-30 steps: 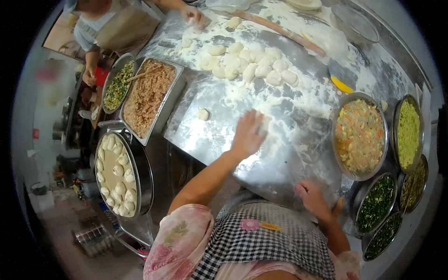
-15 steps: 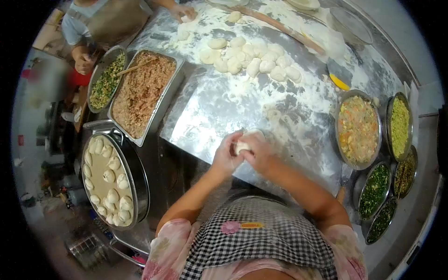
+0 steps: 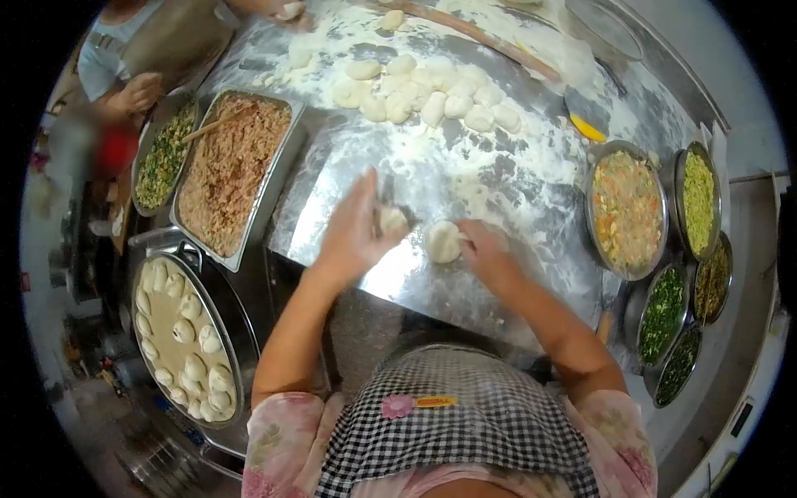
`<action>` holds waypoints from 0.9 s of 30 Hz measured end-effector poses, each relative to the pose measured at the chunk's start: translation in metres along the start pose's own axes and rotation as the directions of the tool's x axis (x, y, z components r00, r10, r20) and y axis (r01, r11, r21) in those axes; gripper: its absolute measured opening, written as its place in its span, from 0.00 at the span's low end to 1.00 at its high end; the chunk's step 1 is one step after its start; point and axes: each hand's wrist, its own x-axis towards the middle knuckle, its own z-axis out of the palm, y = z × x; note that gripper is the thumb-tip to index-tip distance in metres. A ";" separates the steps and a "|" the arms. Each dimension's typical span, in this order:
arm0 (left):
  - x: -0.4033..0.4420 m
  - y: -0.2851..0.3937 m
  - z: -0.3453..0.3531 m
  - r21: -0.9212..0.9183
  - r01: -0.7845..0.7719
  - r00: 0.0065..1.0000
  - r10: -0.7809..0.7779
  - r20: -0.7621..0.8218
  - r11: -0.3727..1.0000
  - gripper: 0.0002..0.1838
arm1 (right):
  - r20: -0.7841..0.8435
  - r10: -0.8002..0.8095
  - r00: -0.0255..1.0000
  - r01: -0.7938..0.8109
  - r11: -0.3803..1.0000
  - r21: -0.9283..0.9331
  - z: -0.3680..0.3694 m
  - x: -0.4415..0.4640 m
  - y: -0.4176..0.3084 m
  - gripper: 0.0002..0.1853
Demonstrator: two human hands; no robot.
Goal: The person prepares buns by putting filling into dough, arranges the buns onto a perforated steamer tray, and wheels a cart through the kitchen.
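Note:
My left hand, blurred by motion, carries a small filled bun between thumb and fingers, just over the near edge of the metal table. To its right lies a flat round dough wrapper. The fingertips of my right hand pinch this wrapper at its right rim. Farther back on the floured table is a pile of dough pieces. At the left, several shaped buns sit in a round steamer.
Left stand a steel tray of meat filling and a bowl of chopped greens. Filling bowls line the right side. A rolling pin and a yellow-edged scraper lie behind. A co-worker's hand shows upper left.
My hands were together around the bun; now they are apart. The left has moved left with the bun, while the right has taken hold of the flat wrapper. The view has shifted slightly.

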 end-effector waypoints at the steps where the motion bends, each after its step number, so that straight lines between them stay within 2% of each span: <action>1: 0.014 -0.021 0.008 0.277 -0.039 0.994 0.065 -0.086 0.960 0.44 | 0.062 0.074 0.995 -0.076 0.997 0.020 0.003 0.004 -0.007 0.09; 2: 0.028 -0.016 0.010 0.237 -0.051 0.988 0.083 -0.129 0.970 0.44 | 0.126 0.146 0.981 -0.152 0.988 0.035 0.005 0.006 -0.011 0.10; 4: 0.050 0.009 0.028 0.154 -0.078 0.971 0.110 -0.213 0.985 0.42 | 0.148 0.075 0.986 -0.060 0.993 -0.106 0.007 0.008 -0.013 0.14; 5: 0.057 0.019 0.044 0.171 -0.111 0.962 0.149 -0.230 0.979 0.42 | 0.162 0.042 0.986 -0.013 0.985 -0.175 0.008 0.008 -0.012 0.16; 7: 0.069 0.030 0.088 0.206 -0.175 0.939 0.226 -0.261 0.963 0.40 | 0.049 0.356 0.933 -0.354 0.934 -0.053 0.006 0.005 -0.010 0.17; 8: 0.067 0.034 0.104 0.293 -0.180 0.958 0.235 -0.166 0.939 0.40 | 0.009 0.507 0.862 -0.507 0.862 0.021 0.005 0.002 -0.008 0.18; 10: 0.047 0.040 0.129 0.458 -0.210 0.974 0.226 0.020 0.864 0.41 | -0.112 0.360 0.926 -0.342 0.928 0.151 -0.007 -0.023 0.030 0.18; 11: 0.036 0.037 0.134 0.452 -0.257 0.966 0.208 0.156 0.854 0.41 | -0.180 0.284 0.942 -0.247 0.947 0.205 -0.015 -0.038 0.049 0.18; 13: 0.018 0.028 0.136 0.426 -0.344 0.895 0.154 0.419 0.837 0.41 | -0.127 0.407 0.905 -0.370 0.897 0.241 -0.036 -0.068 0.058 0.19; 14: 0.025 0.025 0.136 0.454 -0.339 0.909 0.163 0.383 0.824 0.41 | -0.099 0.471 0.877 -0.433 0.862 0.263 -0.040 -0.080 0.058 0.20; 17: 0.038 0.022 0.144 0.490 -0.307 0.942 0.186 0.281 0.816 0.39 | -0.107 0.405 0.908 -0.367 0.892 0.263 -0.034 -0.104 0.064 0.19; 20: 0.053 0.006 0.161 0.390 -0.224 0.962 0.137 0.238 0.893 0.35 | -0.108 0.346 0.932 -0.311 0.917 0.252 -0.036 -0.106 0.053 0.17; 21: 0.067 0.004 0.152 0.219 -0.129 0.937 0.046 0.347 0.967 0.31 | -0.124 0.339 0.933 -0.293 0.912 0.287 -0.036 -0.107 0.049 0.17; 22: 0.066 -0.008 0.140 -0.015 -0.031 0.950 0.034 0.312 0.999 0.27 | -0.138 0.336 0.932 -0.278 0.905 0.323 -0.037 -0.109 0.043 0.18; 24: 0.058 -0.030 0.124 -0.423 0.152 0.964 -0.040 0.264 0.893 0.22 | -0.110 0.345 0.932 -0.278 0.877 0.392 -0.032 -0.114 0.042 0.18; 27: 0.032 -0.012 0.101 0.026 0.147 0.947 -0.148 0.284 0.989 0.18 | 0.002 0.361 0.932 -0.323 0.832 0.451 -0.024 -0.114 0.049 0.18</action>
